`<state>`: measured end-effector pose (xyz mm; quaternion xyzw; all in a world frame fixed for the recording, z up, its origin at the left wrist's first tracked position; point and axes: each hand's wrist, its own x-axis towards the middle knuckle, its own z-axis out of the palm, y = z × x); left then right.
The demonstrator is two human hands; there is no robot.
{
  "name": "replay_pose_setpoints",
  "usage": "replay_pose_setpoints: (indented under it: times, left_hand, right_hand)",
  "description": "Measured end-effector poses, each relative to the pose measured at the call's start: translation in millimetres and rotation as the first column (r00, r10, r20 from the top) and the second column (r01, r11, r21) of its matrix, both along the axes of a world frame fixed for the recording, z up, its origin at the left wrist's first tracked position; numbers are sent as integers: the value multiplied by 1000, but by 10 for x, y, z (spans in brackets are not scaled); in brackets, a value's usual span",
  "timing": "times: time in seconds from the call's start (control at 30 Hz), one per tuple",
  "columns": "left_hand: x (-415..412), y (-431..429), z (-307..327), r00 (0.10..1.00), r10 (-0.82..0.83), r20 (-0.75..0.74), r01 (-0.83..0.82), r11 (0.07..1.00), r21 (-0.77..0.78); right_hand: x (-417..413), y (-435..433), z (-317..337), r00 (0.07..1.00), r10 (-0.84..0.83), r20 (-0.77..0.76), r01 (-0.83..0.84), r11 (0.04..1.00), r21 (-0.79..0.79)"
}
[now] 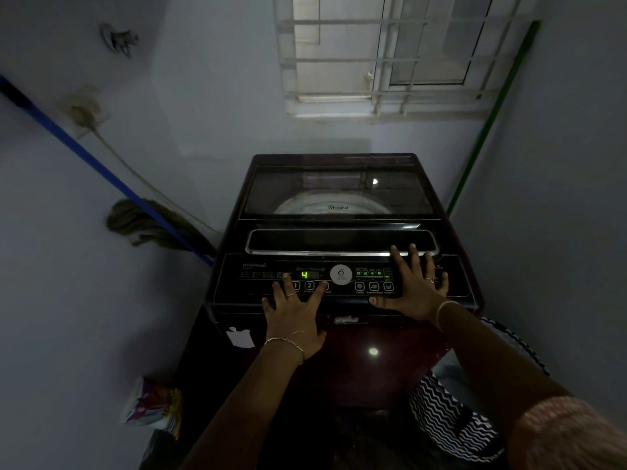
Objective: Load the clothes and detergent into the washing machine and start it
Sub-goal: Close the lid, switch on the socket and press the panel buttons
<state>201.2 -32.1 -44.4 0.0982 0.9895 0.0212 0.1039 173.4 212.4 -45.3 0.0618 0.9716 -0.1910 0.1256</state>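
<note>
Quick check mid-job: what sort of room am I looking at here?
Most likely a small home laundry or utility corner: a top-loading washing machine stands against the wall under a barred window, a mop leans at the left, and a detergent packet sits on the floor.

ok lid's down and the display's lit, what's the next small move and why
Probably press start/pause with the left hand: its fingers already rest by the numbered buttons, the display shows 4, and the lid is shut. The right hand only rests flat.

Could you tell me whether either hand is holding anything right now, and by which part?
Nothing is held: the left hand and right hand lie open, fingers spread, on the washing machine's control panel.
</note>
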Motion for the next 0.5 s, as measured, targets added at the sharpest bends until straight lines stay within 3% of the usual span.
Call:
replay_pose_setpoints:
  times: [0.5]
  left_hand:
    - [40,-24,-22,1000,-18,-26,17,999,-27]
  right_hand:
    - [22,-5,17,1000,-2,-14,1,1000,-23]
